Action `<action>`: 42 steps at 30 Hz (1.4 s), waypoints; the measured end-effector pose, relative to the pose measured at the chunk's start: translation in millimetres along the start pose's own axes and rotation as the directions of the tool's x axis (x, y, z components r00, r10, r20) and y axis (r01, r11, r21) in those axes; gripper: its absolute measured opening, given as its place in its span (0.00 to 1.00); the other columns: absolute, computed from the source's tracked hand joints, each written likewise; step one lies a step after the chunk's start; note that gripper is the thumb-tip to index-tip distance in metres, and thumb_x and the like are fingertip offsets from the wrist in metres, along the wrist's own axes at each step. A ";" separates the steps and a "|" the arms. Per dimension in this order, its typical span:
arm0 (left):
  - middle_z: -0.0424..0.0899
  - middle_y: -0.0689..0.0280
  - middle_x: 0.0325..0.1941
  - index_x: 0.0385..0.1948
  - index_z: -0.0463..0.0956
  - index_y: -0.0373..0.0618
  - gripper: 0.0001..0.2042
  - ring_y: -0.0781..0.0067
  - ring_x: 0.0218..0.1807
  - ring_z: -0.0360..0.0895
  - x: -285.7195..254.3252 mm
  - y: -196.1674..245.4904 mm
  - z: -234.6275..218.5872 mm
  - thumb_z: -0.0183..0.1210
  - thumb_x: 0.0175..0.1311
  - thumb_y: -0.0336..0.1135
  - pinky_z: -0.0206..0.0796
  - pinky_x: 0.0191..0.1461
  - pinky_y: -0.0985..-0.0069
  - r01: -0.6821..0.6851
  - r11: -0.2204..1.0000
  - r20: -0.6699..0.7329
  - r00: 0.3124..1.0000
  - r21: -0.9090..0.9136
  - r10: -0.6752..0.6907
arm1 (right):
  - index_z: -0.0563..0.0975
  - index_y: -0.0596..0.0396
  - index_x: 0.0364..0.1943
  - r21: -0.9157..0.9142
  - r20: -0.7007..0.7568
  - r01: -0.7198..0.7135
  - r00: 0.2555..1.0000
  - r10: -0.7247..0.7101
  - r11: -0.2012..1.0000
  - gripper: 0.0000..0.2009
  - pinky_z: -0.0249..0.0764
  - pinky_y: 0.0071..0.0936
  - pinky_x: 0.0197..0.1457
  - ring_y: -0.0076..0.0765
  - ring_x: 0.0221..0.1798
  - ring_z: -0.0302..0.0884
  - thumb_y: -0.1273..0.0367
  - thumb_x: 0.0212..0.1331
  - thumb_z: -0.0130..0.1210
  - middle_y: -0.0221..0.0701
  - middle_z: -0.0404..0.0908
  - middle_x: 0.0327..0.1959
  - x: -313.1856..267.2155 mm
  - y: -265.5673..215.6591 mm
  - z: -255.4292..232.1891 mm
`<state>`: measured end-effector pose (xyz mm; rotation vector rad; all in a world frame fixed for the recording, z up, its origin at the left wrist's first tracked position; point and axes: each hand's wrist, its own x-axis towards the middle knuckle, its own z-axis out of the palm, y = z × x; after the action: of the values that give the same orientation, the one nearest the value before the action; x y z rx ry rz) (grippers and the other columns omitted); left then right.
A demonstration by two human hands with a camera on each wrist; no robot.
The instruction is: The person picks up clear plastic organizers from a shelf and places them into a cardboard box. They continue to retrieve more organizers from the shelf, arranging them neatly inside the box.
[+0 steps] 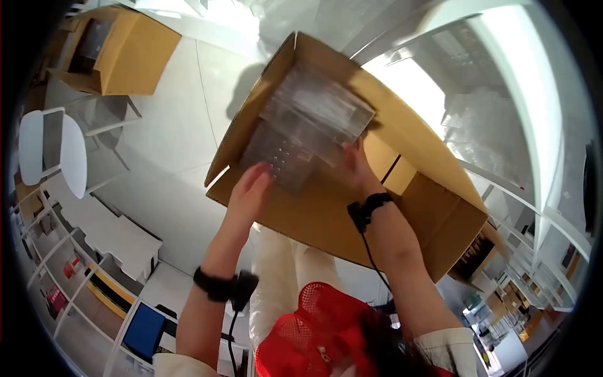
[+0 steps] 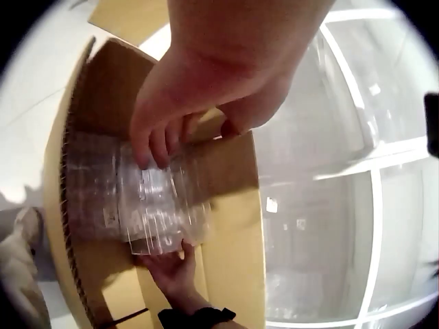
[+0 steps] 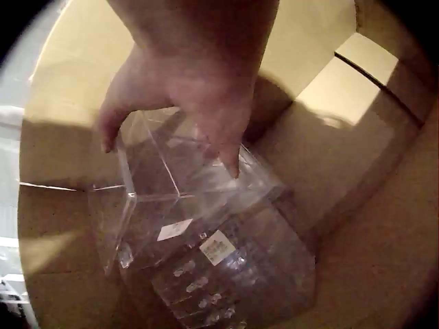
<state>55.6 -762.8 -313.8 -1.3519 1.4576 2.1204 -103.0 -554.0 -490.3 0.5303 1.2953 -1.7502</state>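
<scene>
A large open cardboard box [image 1: 301, 217] holds clear plastic boxes. The upper clear plastic box [image 1: 320, 103] lies at an angle toward the far wall, and my right hand [image 1: 359, 166] grips its near end. In the right wrist view, the thumb and fingers [image 3: 232, 161] lie over opposite sides of that end. Beside it, lower in the carton, sits another clear box [image 3: 254, 271] with rows of small round bumps and a white label [image 3: 217, 247]. My left hand [image 1: 248, 191] reaches over the carton's near edge, its fingers loosely bent close to the bumpy box.
A second open carton [image 1: 135, 56] stands at the far left, near a white chair [image 1: 72, 154]. White shelving [image 1: 69, 270] runs along the lower left. Glass-fronted panels [image 1: 477, 107] stand beside the carton on the right. A red mesh item [image 1: 314, 320] hangs at the person's front.
</scene>
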 end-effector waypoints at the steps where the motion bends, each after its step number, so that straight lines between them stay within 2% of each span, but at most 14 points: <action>1: 0.64 0.59 0.57 0.56 0.59 0.43 0.23 0.64 0.56 0.65 32.2 -4.6 3.8 0.47 0.60 0.43 0.57 0.56 0.73 -0.100 0.978 0.021 0.995 0.184 0.097 | 0.44 0.46 0.62 0.062 0.070 0.016 0.997 -0.020 0.998 0.40 0.55 0.38 0.60 0.39 0.60 0.56 0.71 0.46 0.57 0.36 0.55 0.59 10.7 3.4 -2.1; 2: 0.64 0.57 0.57 0.55 0.60 0.42 0.25 0.61 0.56 0.64 61.2 -9.0 9.9 0.49 0.57 0.43 0.56 0.56 0.75 -0.203 0.912 0.066 0.979 0.356 0.192 | 0.43 0.45 0.63 0.058 0.109 -0.004 0.994 -0.002 0.998 0.41 0.55 0.39 0.60 0.39 0.60 0.56 0.71 0.46 0.56 0.36 0.55 0.60 20.1 6.8 -6.2; 4: 0.57 0.56 0.62 0.56 0.59 0.45 0.25 0.57 0.61 0.57 95.7 5.3 28.6 0.50 0.56 0.41 0.53 0.60 0.69 -0.257 0.485 0.082 0.933 0.836 0.352 | 0.42 0.44 0.63 0.050 0.185 -0.035 0.982 0.025 0.998 0.41 0.54 0.40 0.60 0.39 0.60 0.55 0.71 0.46 0.56 0.35 0.55 0.60 34.2 12.1 -18.1; 7: 0.48 0.59 0.66 0.57 0.58 0.47 0.25 0.55 0.66 0.46 149.5 -3.4 29.6 0.50 0.55 0.39 0.47 0.64 0.64 -0.296 -0.045 0.277 0.814 0.954 0.510 | 0.39 0.42 0.64 -0.030 0.157 -0.043 0.987 0.047 0.999 0.42 0.56 0.41 0.59 0.44 0.61 0.55 0.67 0.48 0.54 0.36 0.58 0.58 40.4 11.8 -22.9; 10: 0.43 0.61 0.67 0.58 0.57 0.48 0.27 0.56 0.67 0.40 173.6 -18.9 26.2 0.51 0.53 0.38 0.44 0.65 0.62 -0.262 -0.041 0.254 0.868 0.964 0.426 | 0.40 0.43 0.64 -0.081 0.043 -0.056 0.997 0.060 0.995 0.42 0.59 0.39 0.57 0.42 0.57 0.60 0.64 0.48 0.56 0.36 0.62 0.53 40.3 4.7 -7.1; 16: 0.47 0.59 0.66 0.57 0.58 0.47 0.26 0.54 0.66 0.46 174.3 -15.8 10.5 0.50 0.54 0.40 0.49 0.63 0.63 -0.378 0.000 0.343 0.842 0.926 0.417 | 0.49 0.48 0.61 -0.116 -0.039 -0.064 0.997 0.060 0.991 0.37 0.61 0.35 0.55 0.37 0.51 0.65 0.62 0.48 0.57 0.31 0.67 0.45 38.7 4.7 4.4; 19: 0.53 0.57 0.64 0.54 0.63 0.45 0.23 0.56 0.64 0.52 157.6 2.2 8.0 0.49 0.55 0.40 0.53 0.61 0.64 -0.447 0.106 0.391 0.857 0.888 0.335 | 0.48 0.48 0.62 -0.081 -0.035 -0.067 0.997 0.065 0.994 0.39 0.64 0.36 0.52 0.37 0.51 0.63 0.61 0.47 0.58 0.33 0.63 0.49 18.3 6.4 -26.8; 22: 0.54 0.60 0.64 0.53 0.63 0.43 0.20 0.55 0.63 0.53 133.2 21.7 10.6 0.47 0.58 0.38 0.53 0.61 0.65 -0.356 0.347 0.357 0.932 0.868 0.062 | 0.49 0.48 0.62 -0.209 -0.162 -0.015 0.987 -0.019 0.978 0.40 0.65 0.38 0.51 0.37 0.52 0.62 0.61 0.45 0.59 0.33 0.61 0.52 -33.9 -8.1 -62.3; 26: 0.53 0.60 0.64 0.56 0.60 0.46 0.22 0.56 0.63 0.54 137.9 6.8 8.2 0.45 0.59 0.40 0.53 0.61 0.63 -0.292 0.171 0.310 0.947 0.941 -0.088 | 0.55 0.51 0.58 -0.151 -0.282 -0.044 0.959 0.000 0.988 0.36 0.62 0.39 0.55 0.37 0.53 0.64 0.56 0.45 0.57 0.30 0.64 0.50 -121.1 -20.1 -122.5; 31: 0.39 0.53 0.67 0.62 0.45 0.51 0.30 0.47 0.64 0.49 158.4 -24.1 27.6 0.47 0.59 0.43 0.49 0.63 0.58 -0.253 -0.162 0.192 0.928 0.954 -0.320 | 0.60 0.53 0.54 -0.164 -0.405 -0.107 0.914 0.032 0.981 0.30 0.65 0.31 0.51 0.33 0.50 0.66 0.60 0.47 0.58 0.30 0.66 0.49 -129.5 3.1 -215.2; 34: 0.26 0.50 0.66 0.63 0.36 0.54 0.35 0.42 0.65 0.44 171.4 -55.6 21.0 0.50 0.58 0.42 0.46 0.65 0.57 -0.270 -0.158 0.181 0.887 0.950 -0.424 | 0.60 0.54 0.55 -0.285 -0.509 -0.193 0.861 0.023 0.939 0.29 0.65 0.28 0.46 0.31 0.48 0.67 0.62 0.48 0.58 0.32 0.68 0.49 -81.9 18.2 -231.7; 35: 0.20 0.50 0.65 0.63 0.33 0.53 0.37 0.43 0.65 0.43 169.6 -51.2 23.1 0.51 0.57 0.41 0.45 0.65 0.57 -0.233 -0.037 0.187 0.856 0.972 -0.482 | 0.57 0.53 0.57 -0.382 -0.498 -0.101 0.860 -0.113 0.918 0.33 0.66 0.27 0.43 0.30 0.46 0.68 0.62 0.46 0.58 0.32 0.70 0.46 -62.0 30.6 -234.2; 37: 0.19 0.50 0.65 0.63 0.32 0.51 0.37 0.43 0.63 0.49 172.0 -52.1 18.3 0.50 0.58 0.40 0.49 0.63 0.58 -0.282 -0.097 0.204 0.855 0.955 -0.477 | 0.44 0.56 0.62 -0.330 -0.523 -0.257 0.851 0.051 0.908 0.44 0.62 0.34 0.50 0.36 0.53 0.65 0.59 0.43 0.59 0.38 0.68 0.51 -23.6 36.5 -233.3; 42: 0.21 0.46 0.65 0.63 0.32 0.48 0.37 0.43 0.56 0.61 172.1 -45.4 18.2 0.49 0.59 0.40 0.57 0.59 0.64 -0.376 -0.105 0.277 0.818 0.921 -0.504 | 0.44 0.50 0.64 -0.253 -0.453 -0.143 0.892 0.013 0.957 0.48 0.52 0.39 0.61 0.46 0.60 0.55 0.61 0.39 0.63 0.49 0.55 0.60 44.5 70.2 -238.3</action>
<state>-19.8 -776.0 -475.5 -0.0041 1.8004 0.4549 -104.7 -358.4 -649.7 0.8410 1.7833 -1.3846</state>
